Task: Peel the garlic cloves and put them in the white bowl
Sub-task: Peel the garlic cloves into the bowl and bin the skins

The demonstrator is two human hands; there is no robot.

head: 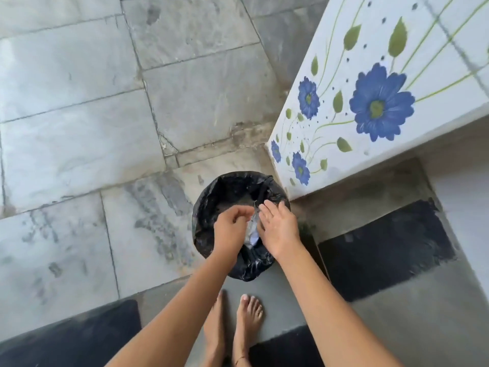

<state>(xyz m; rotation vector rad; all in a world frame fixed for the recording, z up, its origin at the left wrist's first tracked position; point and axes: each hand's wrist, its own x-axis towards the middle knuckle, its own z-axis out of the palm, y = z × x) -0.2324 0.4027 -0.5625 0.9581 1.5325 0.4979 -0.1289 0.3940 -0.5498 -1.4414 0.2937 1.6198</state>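
- Forearms [330, 300] are stretched out over a bin [209, 205] lined with a black bag.
- Flat and relaxed, the right hand [277, 226] grasps nothing.
- Curled fingers are shown by the left hand [230, 229]; whether anything is pinched cannot be told.
- No garlic cloves or white bowl are seen.
- Any skins are best brushed off low over the opening, so the floor [79, 128] is kept clean.

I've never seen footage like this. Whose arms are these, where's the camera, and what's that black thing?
No machine here: a person wears one camera on the head, looking down, so you see their own arms and bare feet. Both hands hover over a black-lined bin, on the stone floor beside a flowered white surface. The right hand is flat and open; the fingers of the left hand are curled. Something pale shows between them; whether it is held, I cannot tell.
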